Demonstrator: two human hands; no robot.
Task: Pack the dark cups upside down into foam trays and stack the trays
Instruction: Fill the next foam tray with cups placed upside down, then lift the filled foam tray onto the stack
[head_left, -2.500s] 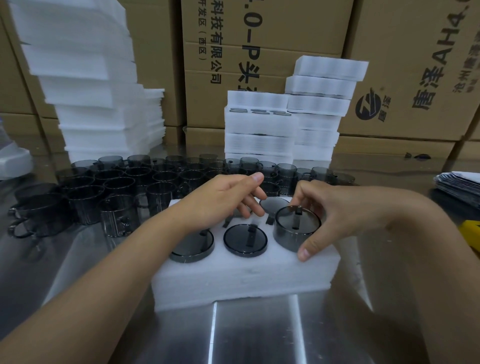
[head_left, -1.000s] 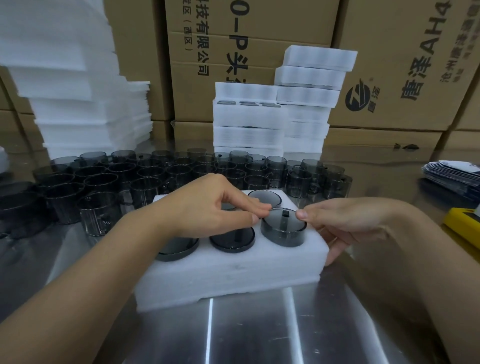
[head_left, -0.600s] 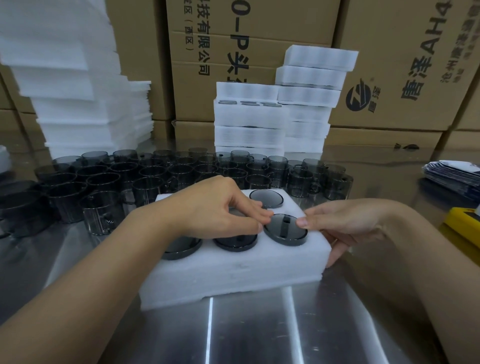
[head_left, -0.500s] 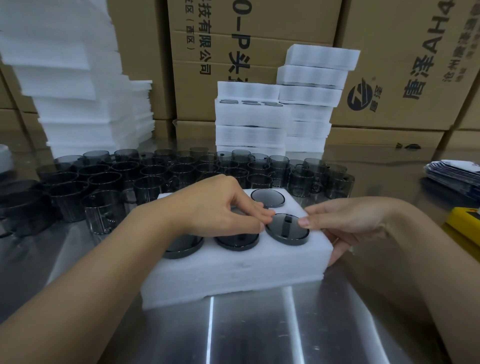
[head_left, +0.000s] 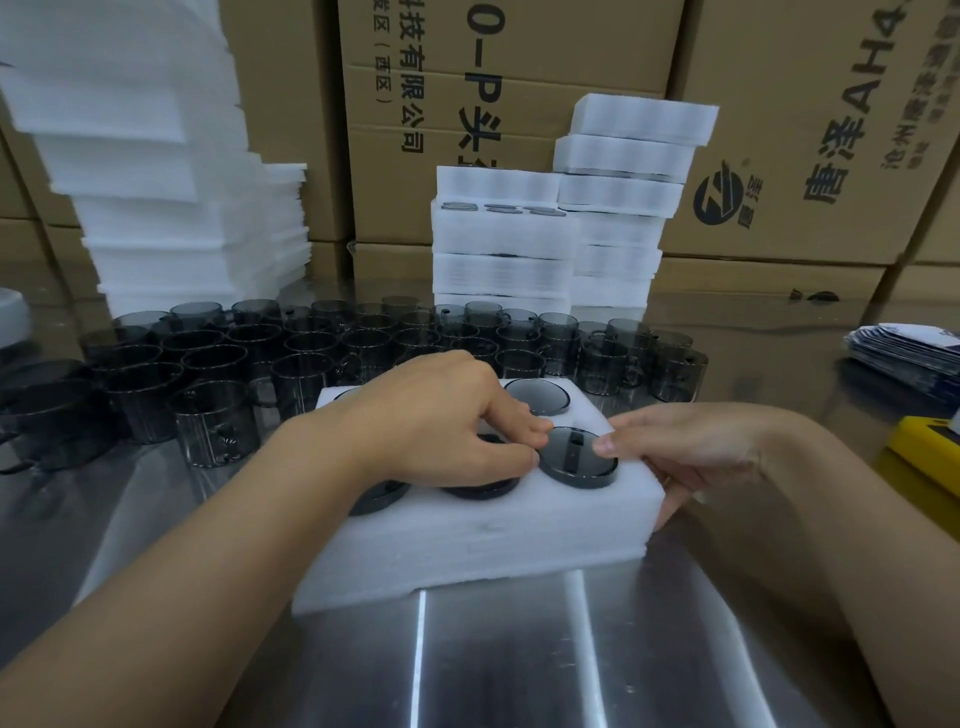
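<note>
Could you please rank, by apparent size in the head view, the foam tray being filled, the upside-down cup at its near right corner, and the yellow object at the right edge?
1. foam tray
2. upside-down cup
3. yellow object, cropped by the frame, so unsure.

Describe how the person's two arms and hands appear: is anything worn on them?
Both arms are bare as far as the frame shows, with no sleeves in view. The left hand and the right hand wear no gloves. No ring, watch or bracelet is visible on the fingers or wrists that show.
</note>
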